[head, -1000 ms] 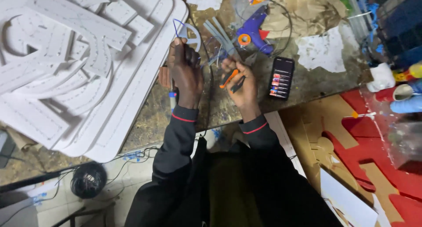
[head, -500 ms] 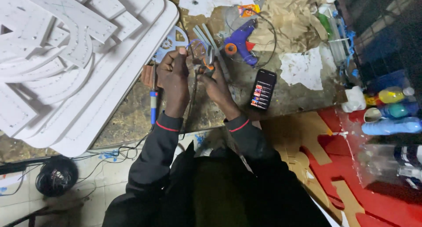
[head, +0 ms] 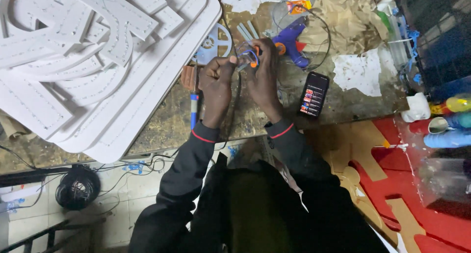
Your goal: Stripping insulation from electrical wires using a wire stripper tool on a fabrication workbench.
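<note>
- Orange plastic shows between my fingers: a small orange-handled tool (head: pixel 253 57) sits in my right hand (head: pixel 264 74), whose fingers are curled closed around it.
- My left hand (head: pixel 216 81) is closed too, thumb and fingers pinching a thin loop of wire (head: pixel 241 52) that runs across to the tool; whether the tool's tip touches the wire I cannot tell.
- Both hands meet over the worn counter (head: pixel 162 125), near its middle, with the tool and wire held just above its surface.
- A dark cable hangs down between my wrists toward my jacket.
- Just beside my left hand lies a pen (head: pixel 194 111) with a blue lower part, pointing toward me.
- Past my left hand a pale blue spool (head: pixel 216 39) lies flat, partly tucked against the white boards.
- A stack of white foam boards (head: pixel 98 71), cut into curves and strips with dotted edges, covers the counter's left part and overhangs its near edge.
- Just beyond my right hand lies a purple glue gun (head: pixel 289 44) with an orange trigger, its cord looping over crumpled brown paper (head: pixel 343 12).
- A phone (head: pixel 313 94) with a lit screen lies face up near my right wrist.
- Red cut-out shapes (head: pixel 407 184) on brown board lie lower on my right, well apart from my hands.
- A black cable coil (head: pixel 77 187) sits on the tiled floor to my left.
</note>
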